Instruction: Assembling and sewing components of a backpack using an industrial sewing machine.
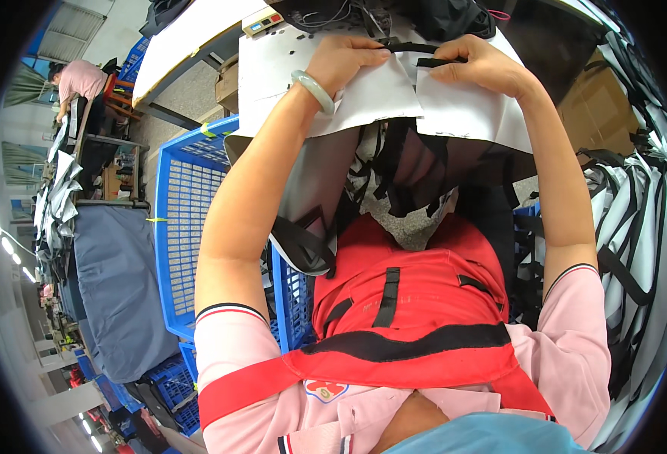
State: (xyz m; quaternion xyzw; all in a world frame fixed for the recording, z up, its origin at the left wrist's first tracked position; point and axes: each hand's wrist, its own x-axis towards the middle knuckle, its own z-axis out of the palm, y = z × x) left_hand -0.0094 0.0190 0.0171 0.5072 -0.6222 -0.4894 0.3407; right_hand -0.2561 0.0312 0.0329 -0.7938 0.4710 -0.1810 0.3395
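My left hand (346, 59), with a pale green bangle (312, 91) on the wrist, pinches the top edge of a white fabric panel (364, 98) where a black strap (415, 48) lies across it. On the other side my right hand (483, 65) grips the same strap and the neighbouring white panel (466, 113). Both panels hang down over the edge of a white worktable (269, 68). Under them dangle more black straps (394, 174). A red apron (409, 303) with black straps covers my lap.
A blue plastic crate (182, 227) stands at my left, with more blue crates (171, 378) below it. A pile of white pieces with black straps (629, 219) lies at my right beside a cardboard box (595, 113). Another person (80, 79) works at a table far left.
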